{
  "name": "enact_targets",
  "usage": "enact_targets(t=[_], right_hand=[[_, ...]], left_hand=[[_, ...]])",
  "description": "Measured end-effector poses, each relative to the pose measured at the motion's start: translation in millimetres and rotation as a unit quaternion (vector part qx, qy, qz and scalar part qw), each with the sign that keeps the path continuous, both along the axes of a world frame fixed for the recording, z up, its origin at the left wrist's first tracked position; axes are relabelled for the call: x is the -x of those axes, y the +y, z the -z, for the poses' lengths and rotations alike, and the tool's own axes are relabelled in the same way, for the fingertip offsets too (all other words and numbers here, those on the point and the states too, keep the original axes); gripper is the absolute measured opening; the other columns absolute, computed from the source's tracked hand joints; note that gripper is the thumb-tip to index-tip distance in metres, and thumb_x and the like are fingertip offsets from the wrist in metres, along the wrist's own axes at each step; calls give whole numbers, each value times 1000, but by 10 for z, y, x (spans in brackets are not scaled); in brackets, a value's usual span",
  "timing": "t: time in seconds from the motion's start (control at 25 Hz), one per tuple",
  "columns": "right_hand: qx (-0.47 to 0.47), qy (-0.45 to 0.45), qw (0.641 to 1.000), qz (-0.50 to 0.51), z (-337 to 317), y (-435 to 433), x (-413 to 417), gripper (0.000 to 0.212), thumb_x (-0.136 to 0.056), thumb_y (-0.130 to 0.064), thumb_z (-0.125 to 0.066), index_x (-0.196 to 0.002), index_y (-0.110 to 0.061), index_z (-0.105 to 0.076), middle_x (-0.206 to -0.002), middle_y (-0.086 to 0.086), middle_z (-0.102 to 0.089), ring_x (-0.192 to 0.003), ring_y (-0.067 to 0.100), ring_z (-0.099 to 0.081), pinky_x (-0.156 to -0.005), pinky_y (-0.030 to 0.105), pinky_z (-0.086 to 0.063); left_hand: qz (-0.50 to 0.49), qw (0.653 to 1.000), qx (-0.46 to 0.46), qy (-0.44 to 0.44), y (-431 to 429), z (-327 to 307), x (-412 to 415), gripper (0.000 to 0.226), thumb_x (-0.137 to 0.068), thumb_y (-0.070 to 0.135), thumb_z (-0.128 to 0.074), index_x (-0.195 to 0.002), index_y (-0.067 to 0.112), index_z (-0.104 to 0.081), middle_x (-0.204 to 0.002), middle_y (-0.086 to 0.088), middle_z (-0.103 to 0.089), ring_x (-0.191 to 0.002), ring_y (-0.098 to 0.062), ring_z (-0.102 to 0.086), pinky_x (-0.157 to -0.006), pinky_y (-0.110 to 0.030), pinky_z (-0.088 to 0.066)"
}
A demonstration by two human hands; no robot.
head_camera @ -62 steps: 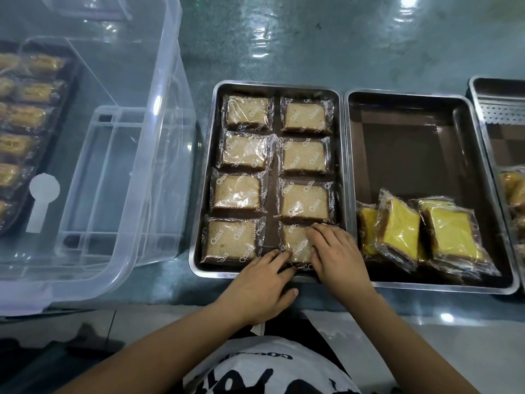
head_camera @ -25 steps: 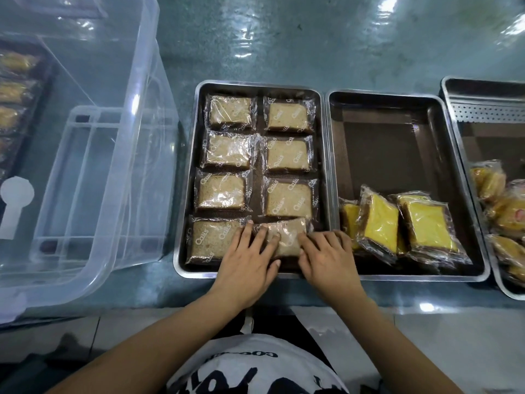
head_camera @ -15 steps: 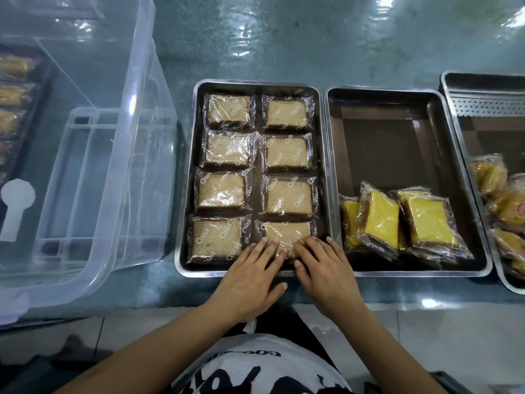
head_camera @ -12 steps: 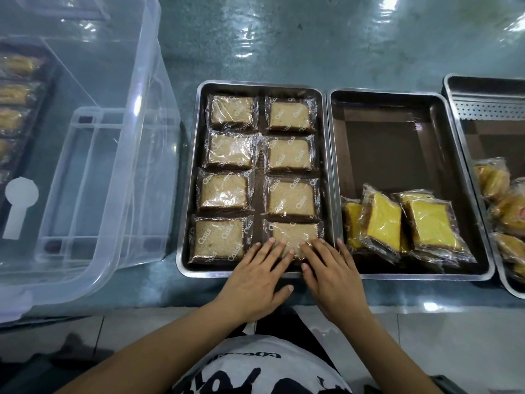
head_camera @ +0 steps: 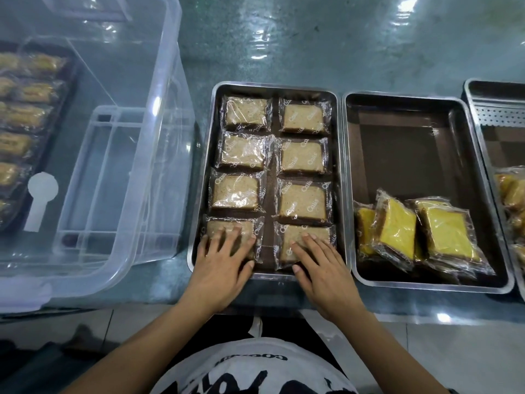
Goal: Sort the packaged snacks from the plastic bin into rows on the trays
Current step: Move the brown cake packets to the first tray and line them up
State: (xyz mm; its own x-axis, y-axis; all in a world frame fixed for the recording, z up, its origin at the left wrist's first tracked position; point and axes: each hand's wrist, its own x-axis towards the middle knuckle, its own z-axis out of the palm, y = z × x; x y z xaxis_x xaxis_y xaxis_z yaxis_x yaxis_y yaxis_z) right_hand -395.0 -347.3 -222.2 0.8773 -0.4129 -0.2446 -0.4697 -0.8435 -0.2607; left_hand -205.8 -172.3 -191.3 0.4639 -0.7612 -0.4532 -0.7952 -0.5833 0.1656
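Both hands flat on the nearest row of wrapped cakes.

Left hand (head_camera: 220, 258) spread, palm down on the near-left beige packet (head_camera: 230, 231); right hand (head_camera: 318, 261) spread likewise on the near-right packet (head_camera: 305, 237). Eight beige packets in two columns filling the steel tray (head_camera: 203, 177). Just right, second tray (head_camera: 431, 284) with yellow cake packets (head_camera: 420, 231) leaning at its near end. At left, clear plastic bin (head_camera: 167, 115).

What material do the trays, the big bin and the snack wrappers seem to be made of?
Trays: probably stainless steel, from the grey shiny rims.
Bin: clear hard plastic; the table shows through its walls.
Wrappers: thin clear plastic film, crinkled, with glare.
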Motion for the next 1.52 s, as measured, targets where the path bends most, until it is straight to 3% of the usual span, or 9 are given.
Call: enact_targets(t=[0.16,0.32,0.44,0.68,0.84,1.0,1.12,1.32,1.52], right_hand=[[-4,-8,1000,2,-65,-57,-12,55,-104,-51,-23,-152,-29,-38,-159,1,-37,-147,22,-30,-122,44,-26],[15,-59,998,33,-163,-247,-398,51,-105,-44,-33,-153,-24,-37,-156,2,-38,-144,23,-32,-121,38,-21],[31,-45,998,42,-130,-480,-809,56,-105,-51,-28,-155,-25,-32,-158,6,-36,-147,25,-29,-122,43,-20],[18,3,1000,17,24,-698,-882,60,-104,-60,-18,-157,-33,-26,-165,4,-23,-153,22,-15,-126,42,-6],[10,-14,999,27,-15,-696,-884,60,-102,-59,-22,-155,-31,-32,-163,3,-28,-152,20,-18,-126,43,-11],[34,-61,996,53,-40,-866,-1149,58,-104,-51,-26,-156,-24,-31,-160,5,-35,-148,21,-26,-125,42,-14],[38,-68,995,60,1,-1085,-1501,60,-104,-53,-25,-157,-25,-27,-161,6,-33,-149,25,-26,-124,46,-18],[38,-38,996,65,145,-1235,-1657,61,-103,-56,-17,-157,-29,-29,-162,6,-31,-151,26,-23,-125,47,-12],[40,-47,995,73,77,-1279,-1646,60,-103,-55,-21,-154,-25,-35,-159,7,-36,-148,28,-28,-124,48,-16]], left_hand=[[-1,1000,3,30,61,-33,-37,67,-92,64,-3,-155,46,-14,-167,5,-10,-152,-29,-11,-122,-55,-5],[-10,998,67,-17,-179,-119,-92,56,-100,52,-19,-153,35,-27,-163,-1,-22,-149,-28,-19,-122,-48,-10],[-14,992,120,-25,-561,-64,-298,57,-102,45,-30,-156,31,-21,-165,-2,-15,-152,-28,-12,-122,-46,-9],[-22,998,56,-22,-812,180,-684,60,-102,49,-30,-157,41,-8,-168,3,0,-154,-27,7,-123,-53,4],[-32,998,55,-14,-763,115,-695,58,-100,47,-35,-155,43,-17,-166,5,-9,-153,-27,-1,-123,-55,-1],[-71,989,126,-38,-996,58,-776,50,-98,38,-39,-148,38,-33,-163,1,-20,-150,-25,-15,-120,-45,-3],[-100,977,181,-43,-1317,108,-946,52,-99,30,-43,-149,36,-32,-165,0,-14,-153,-27,-9,-120,-43,-1],[-108,986,127,-27,-1608,288,-1128,53,-102,41,-35,-153,44,-21,-166,3,-12,-153,-28,-3,-122,-51,1],[-130,984,117,-23,-1527,298,-1222,55,-100,40,-44,-150,48,-24,-165,5,-13,-153,-27,-4,-120,-50,5]])
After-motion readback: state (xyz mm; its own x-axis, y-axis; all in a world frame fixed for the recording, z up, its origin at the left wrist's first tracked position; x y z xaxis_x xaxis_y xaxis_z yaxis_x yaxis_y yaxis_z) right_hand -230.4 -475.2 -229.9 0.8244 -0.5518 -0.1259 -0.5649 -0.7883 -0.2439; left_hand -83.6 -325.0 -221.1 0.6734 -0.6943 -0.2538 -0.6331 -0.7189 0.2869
